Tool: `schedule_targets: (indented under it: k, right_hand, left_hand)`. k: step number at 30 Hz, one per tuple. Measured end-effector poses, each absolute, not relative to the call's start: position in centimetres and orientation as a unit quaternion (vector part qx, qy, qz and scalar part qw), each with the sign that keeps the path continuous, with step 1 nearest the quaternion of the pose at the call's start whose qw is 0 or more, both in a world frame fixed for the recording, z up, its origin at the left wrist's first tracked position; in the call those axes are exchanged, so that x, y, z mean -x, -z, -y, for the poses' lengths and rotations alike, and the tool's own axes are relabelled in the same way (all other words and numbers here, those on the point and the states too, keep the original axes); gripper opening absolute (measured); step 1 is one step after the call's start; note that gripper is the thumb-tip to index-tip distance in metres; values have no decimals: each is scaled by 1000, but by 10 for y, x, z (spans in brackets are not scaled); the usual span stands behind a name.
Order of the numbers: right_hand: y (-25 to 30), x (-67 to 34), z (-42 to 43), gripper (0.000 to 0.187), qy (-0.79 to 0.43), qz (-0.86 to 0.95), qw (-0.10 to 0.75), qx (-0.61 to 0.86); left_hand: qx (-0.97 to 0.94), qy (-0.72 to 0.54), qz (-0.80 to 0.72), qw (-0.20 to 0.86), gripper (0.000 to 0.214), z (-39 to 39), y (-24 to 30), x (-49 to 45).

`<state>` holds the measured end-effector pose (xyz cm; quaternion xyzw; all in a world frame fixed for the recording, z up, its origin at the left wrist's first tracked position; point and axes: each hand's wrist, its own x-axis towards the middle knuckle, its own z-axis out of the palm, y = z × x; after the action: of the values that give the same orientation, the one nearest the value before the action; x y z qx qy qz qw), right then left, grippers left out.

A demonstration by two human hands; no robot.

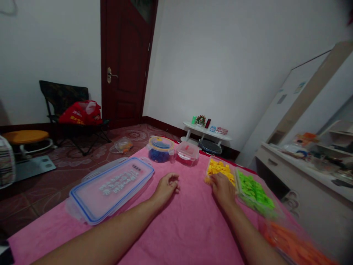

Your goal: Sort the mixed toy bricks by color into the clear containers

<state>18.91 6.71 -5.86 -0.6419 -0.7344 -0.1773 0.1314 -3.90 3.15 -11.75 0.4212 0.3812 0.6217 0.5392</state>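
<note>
My left hand (167, 186) rests on the pink cloth (190, 224), its fingers loosely curled with a gap between them and nothing visible inside. My right hand (223, 187) is over the near side of a clear box of small yellow pieces (217, 167). Its fingers are bent down and held together at the near left edge of that box; whatever they grip is hidden. Just right of this hand stands a clear box of bright green pieces (253, 189). Closer to me on the right, a box of orange pieces (298, 243) looks blurred.
A long clear lid with a blue seal (113, 191) lies on the left. Farther back stand a round lidded container with blue contents (160, 149) and a square container with red contents (187, 154). Beyond the cloth are a low white table (206, 130) and a folding chair (64, 95).
</note>
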Motion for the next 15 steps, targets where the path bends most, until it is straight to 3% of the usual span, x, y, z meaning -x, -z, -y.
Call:
schedule_targets:
  k: [7, 15]
  right_hand:
    - [46, -152, -1, 15, 84, 797, 148, 580]
    - [46, -128, 62, 19, -43, 884, 147, 441]
  left_hand:
    - [-414, -639, -390, 518, 35, -33, 121, 37]
    - [-414, -675, -413, 450, 33, -20, 110, 37]
